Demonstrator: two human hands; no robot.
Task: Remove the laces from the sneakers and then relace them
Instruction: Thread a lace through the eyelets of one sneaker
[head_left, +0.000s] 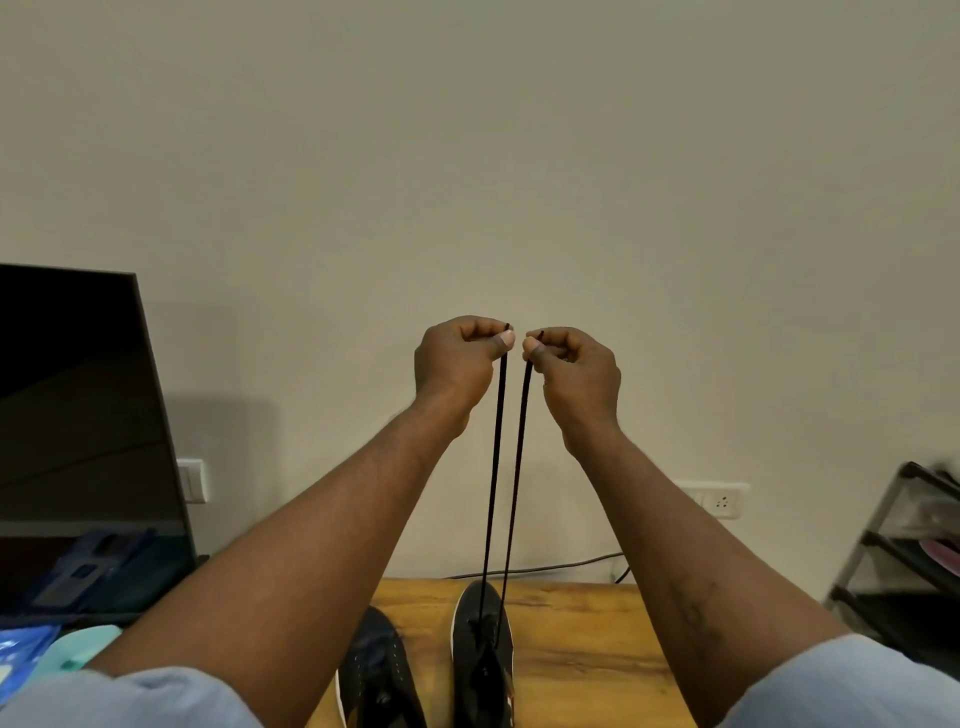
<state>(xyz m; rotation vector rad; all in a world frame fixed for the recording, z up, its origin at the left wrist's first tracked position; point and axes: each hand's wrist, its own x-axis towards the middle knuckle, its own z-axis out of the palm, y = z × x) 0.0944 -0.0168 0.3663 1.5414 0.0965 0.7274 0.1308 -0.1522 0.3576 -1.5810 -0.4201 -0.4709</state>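
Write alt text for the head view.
The left hand and right hand each pinch one end of a black lace stretched up from a dark sneaker on a wooden table; a second sneaker lies beside it.

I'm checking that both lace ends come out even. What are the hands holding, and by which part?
One black lace: the left hand pinches one tip, the right hand the other, both strands running down into the sneaker.

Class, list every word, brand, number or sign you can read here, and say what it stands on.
None can be read.
Blue packet, bottom left: pale marks, too blurred.
Blue box by the monitor: too blurred.
Sneakers: no brand shows.
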